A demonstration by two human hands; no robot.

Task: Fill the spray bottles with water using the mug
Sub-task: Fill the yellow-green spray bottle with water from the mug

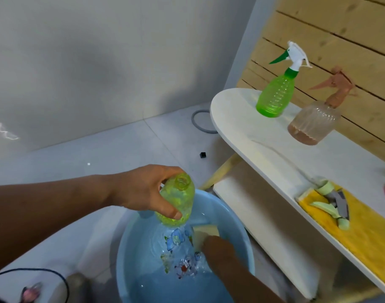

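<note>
The left hand [143, 189] grips an uncapped green bottle [176, 201], fingers and thumb curled round its body, holding it tilted over the blue basin [130, 259] with its open neck up and away from the person; the right hand [217, 243] reaches down into the basin's water, its fingers on a pale yellow mug [205, 234] that sits partly under the surface just right of the bottle's base; how far those fingers curl round the mug cannot be told, since water and blur hide them; flower prints show on the basin floor between the two hands; beyond and to the right of the hands a white shelf [242, 119] carries a capped green sprayer [277, 88] and, just beside it, a clear ribbed sprayer [316, 121] with a pinkish head and some brownish liquid at the bottom; nearer along the shelf, right of the right hand, a yellow cloth [362, 228] bears a loose pale green spray head [329, 204]; a dark cable [62, 278] lies on the floor below the left forearm
</note>
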